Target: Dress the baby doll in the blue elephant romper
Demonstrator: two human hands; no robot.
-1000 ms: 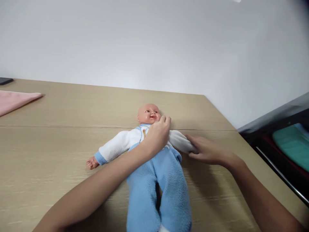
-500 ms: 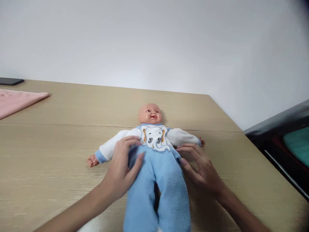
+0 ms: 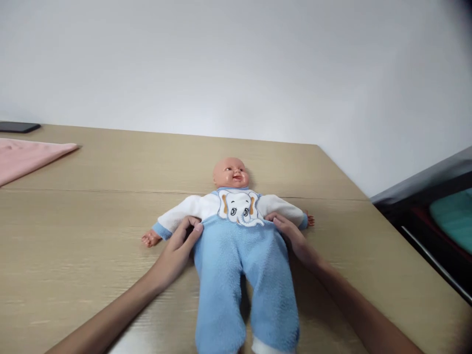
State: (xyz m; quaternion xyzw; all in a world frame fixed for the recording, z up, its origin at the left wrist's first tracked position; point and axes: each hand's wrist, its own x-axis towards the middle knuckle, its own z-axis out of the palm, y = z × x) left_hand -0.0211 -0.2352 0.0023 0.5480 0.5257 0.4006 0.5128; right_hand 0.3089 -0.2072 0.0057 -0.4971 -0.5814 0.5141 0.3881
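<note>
A baby doll lies face up on a light wooden table, arms spread. It wears a white top with an elephant patch and fluffy blue trousers. My left hand pinches the trousers' waistband at the doll's left-of-frame side, under the white sleeve. On the other side my right hand grips the same waistband, fingers curled into the fabric.
A pink cloth and a dark phone lie at the table's far left. A white wall stands behind. To the right, past the table's edge, a dark rack holds a teal folded item.
Both hands left the doll's chest and right sleeve, dropped to its waist and closed on the trousers' waistband on either side. The elephant patch is uncovered now.
</note>
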